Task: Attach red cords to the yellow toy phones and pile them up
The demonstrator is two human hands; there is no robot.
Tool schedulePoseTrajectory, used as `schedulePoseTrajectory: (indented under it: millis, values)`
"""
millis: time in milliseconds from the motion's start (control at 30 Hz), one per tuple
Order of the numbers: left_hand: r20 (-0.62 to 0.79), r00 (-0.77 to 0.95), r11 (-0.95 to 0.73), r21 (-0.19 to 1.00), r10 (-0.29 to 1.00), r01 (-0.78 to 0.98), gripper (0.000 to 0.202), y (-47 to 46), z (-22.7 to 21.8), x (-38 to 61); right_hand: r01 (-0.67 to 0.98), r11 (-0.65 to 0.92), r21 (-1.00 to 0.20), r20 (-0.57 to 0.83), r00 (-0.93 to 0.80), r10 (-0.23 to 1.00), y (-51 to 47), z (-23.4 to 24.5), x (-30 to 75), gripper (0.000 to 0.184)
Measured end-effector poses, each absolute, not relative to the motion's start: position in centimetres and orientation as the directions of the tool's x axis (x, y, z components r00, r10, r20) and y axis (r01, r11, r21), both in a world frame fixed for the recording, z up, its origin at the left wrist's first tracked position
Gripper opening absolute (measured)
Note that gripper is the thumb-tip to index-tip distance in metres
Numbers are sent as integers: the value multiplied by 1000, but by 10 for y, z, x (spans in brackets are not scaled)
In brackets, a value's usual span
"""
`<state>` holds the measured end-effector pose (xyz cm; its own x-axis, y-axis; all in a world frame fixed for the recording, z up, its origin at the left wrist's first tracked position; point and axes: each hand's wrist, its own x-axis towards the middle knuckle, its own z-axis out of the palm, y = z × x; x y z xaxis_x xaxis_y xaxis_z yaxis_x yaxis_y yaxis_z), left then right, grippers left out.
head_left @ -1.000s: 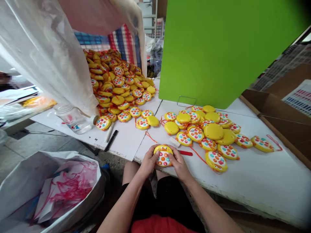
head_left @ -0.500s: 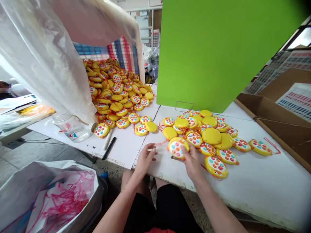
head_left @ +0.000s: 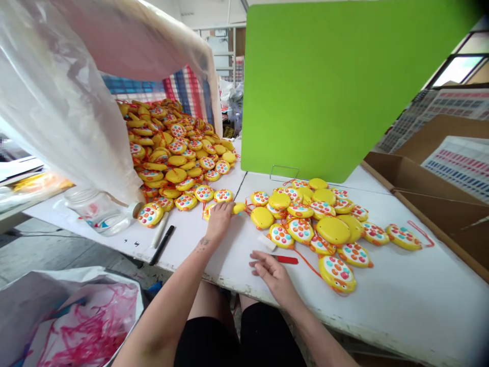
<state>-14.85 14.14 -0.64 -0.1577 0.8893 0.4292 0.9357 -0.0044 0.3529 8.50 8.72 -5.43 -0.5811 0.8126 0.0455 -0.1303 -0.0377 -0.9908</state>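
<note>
My left hand reaches forward across the white table and closes over a yellow button toy at the edge of the left pile; a plain yellow toy lies just right of its fingers. Near the table's front edge my right hand rests with fingers loosely apart and nothing in it. A small red piece and a white block lie just beyond it. A spread of yellow toys with coloured buttons and red cords lies to the right of both hands.
A large clear plastic bag spills a heap of the same toys at the left. A green board stands behind. A black pen, a plastic bottle, a cardboard box and a bag of red cords are nearby.
The toy held in both hands a second ago was carried right and left among the spread. My left hand then reached forward to the left pile; my right hand drew back empty.
</note>
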Motion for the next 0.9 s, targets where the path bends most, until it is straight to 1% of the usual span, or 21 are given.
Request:
schedulePoseTrajectory:
  millis: [33,100,133,200,267,333,400,467,533,600,667,733,800,900]
  values:
    - [436,-168,-18,391,884,920,32,130,-4,-141,-162,-31,-986,65,-557,828,89,-55,85,47]
    - [440,-230,-64,557,868,828,36,100,2,-123,-215,-27,-976,91,-519,850,93,-53,86,61]
    - [410,-260,-72,640,874,765,38,84,4,-113,-224,-28,-974,94,-514,853,93,-51,87,66]
    - [317,-274,-73,763,908,643,39,55,9,-96,-206,-24,-978,89,-518,851,92,-45,88,68]
    - [251,-223,-84,819,942,568,38,34,12,-84,-165,0,-986,88,-525,847,88,-39,90,61]
    - [220,-156,-107,842,963,530,36,23,11,-76,-119,35,-992,95,-550,830,85,-34,92,51]
    - [192,-137,-105,872,972,477,36,20,5,-71,-81,62,-995,97,-582,807,83,-32,94,44]
    - [166,-201,-74,913,965,400,39,20,-4,-66,-72,60,-996,90,-582,808,83,-33,95,39]
    - [175,-304,-66,939,936,339,46,20,-16,-63,-100,16,-995,69,-547,835,84,-36,94,37]
    - [214,-340,-99,940,916,326,53,19,-26,-61,-155,-58,-986,30,-511,859,85,-39,92,37]
    - [244,-272,-143,929,931,341,62,17,-33,-59,-197,-108,-974,0,-481,877,85,-42,90,39]
    - [236,-196,-152,918,952,366,79,14,-36,-58,-206,-111,-972,-4,-458,889,85,-43,90,41]
    - [202,-196,-110,910,960,400,90,13,-36,-56,-210,-105,-972,2,-453,892,86,-43,90,44]
    - [145,-243,-28,904,959,426,85,12,-33,-54,-235,-155,-960,-20,-493,870,86,-41,90,49]
